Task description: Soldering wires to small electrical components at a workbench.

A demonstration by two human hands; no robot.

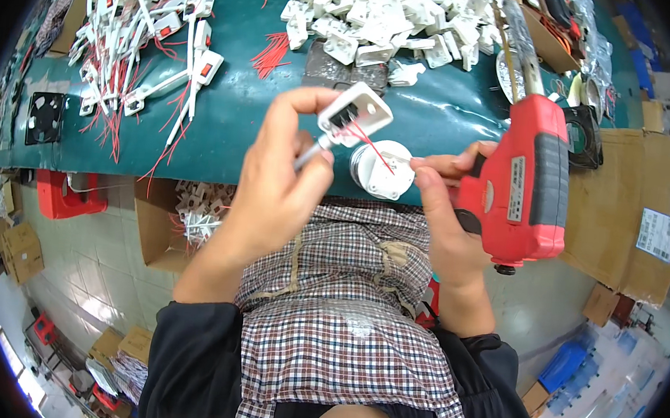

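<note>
My left hand (pixel 279 170) is closed on a white plastic switch housing (pixel 371 109) and the grey-white cable leading from it. The housing is tilted with its hollow side showing, a black switch part inside and thin red wires (pixel 371 142) trailing to the right. My right hand (pixel 455 210) is wrapped around a red and black soldering gun (pixel 525 179), whose metal barrel points away from me; the gun hides part of this hand. Its thumb and forefinger tips come together beside a white round spool (pixel 383 183) at the table's near edge.
Finished-looking switch housings with cables and red wires (pixel 148 48) lie heaped at the far left. A pile of white plastic shells (pixel 395 19) and loose red wires (pixel 270 55) sit ahead on the green table (pixel 224 124). Small fans (pixel 45 117) and cardboard boxes (pixel 618 213) flank the workspace.
</note>
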